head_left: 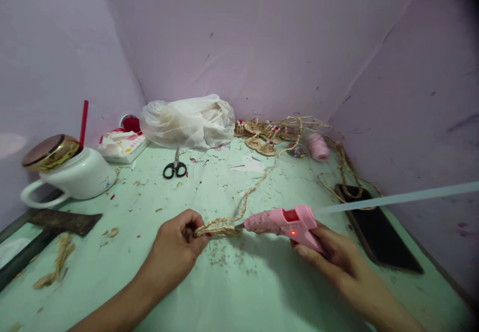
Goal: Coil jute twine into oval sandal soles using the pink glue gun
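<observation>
My left hand [175,246] is closed in a pinch on a small flat coil of jute rope [219,230] lying on the pale green table [232,292]. The rope's loose length [262,177] runs away toward the back. My right hand [335,254] grips a pink hot glue gun [286,222] whose red light is lit. Its nozzle touches the right end of the coil. A long clear glue stick [396,200] juts out behind the gun to the right.
Black scissors [174,168] lie mid-table. A white mug with a gold lid [67,170] stands at left, a dark hatchet [48,230] in front of it. A plastic bag [189,120], finished jute pieces [262,135] and a pink thread spool [319,146] sit at the back. A black phone [377,237] lies right.
</observation>
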Demonstrator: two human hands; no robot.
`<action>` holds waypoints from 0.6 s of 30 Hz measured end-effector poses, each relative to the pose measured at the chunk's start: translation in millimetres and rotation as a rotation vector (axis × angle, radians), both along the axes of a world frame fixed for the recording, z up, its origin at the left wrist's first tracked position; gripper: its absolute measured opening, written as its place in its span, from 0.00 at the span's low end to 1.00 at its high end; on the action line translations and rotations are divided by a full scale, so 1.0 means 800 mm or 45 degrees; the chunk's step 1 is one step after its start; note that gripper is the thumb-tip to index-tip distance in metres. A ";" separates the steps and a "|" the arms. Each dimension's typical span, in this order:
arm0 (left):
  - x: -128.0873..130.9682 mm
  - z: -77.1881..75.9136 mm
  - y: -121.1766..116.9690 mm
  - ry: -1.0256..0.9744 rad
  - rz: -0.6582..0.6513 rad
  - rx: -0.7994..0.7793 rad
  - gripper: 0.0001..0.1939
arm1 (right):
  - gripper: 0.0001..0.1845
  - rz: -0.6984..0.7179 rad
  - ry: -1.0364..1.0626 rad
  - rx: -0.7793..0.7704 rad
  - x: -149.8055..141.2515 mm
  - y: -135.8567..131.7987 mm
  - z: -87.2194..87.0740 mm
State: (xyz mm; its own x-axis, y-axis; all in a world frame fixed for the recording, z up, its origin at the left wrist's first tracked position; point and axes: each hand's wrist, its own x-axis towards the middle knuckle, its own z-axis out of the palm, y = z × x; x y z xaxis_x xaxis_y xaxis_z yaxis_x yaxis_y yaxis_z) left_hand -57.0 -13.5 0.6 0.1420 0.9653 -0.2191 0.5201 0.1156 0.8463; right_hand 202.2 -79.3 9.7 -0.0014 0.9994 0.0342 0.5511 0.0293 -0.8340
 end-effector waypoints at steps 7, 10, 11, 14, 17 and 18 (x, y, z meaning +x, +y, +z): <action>-0.001 -0.001 0.001 0.023 -0.032 -0.006 0.09 | 0.14 0.016 0.018 -0.063 0.007 0.003 -0.001; 0.000 0.001 0.001 0.054 -0.032 -0.011 0.09 | 0.14 -0.017 0.103 -0.090 0.007 0.004 0.002; 0.000 0.001 0.001 0.064 -0.031 -0.016 0.09 | 0.14 -0.035 0.126 -0.100 0.008 0.005 0.003; 0.001 0.001 0.002 0.078 -0.029 -0.030 0.09 | 0.12 -0.098 0.142 -0.091 0.010 0.005 0.004; 0.000 0.001 0.003 0.080 -0.031 -0.029 0.10 | 0.12 -0.092 0.140 -0.091 0.010 0.005 0.005; 0.000 0.001 0.003 0.079 -0.030 -0.030 0.10 | 0.12 -0.081 0.151 -0.097 0.010 0.005 0.006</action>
State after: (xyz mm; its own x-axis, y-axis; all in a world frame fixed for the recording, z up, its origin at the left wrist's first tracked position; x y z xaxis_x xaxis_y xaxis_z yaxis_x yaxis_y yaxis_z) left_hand -57.0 -11.4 1.0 0.1502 0.9563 -0.2507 0.5741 0.1221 0.8096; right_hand 209.8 -75.5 14.2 0.0615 0.9971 -0.0457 0.4471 -0.0685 -0.8918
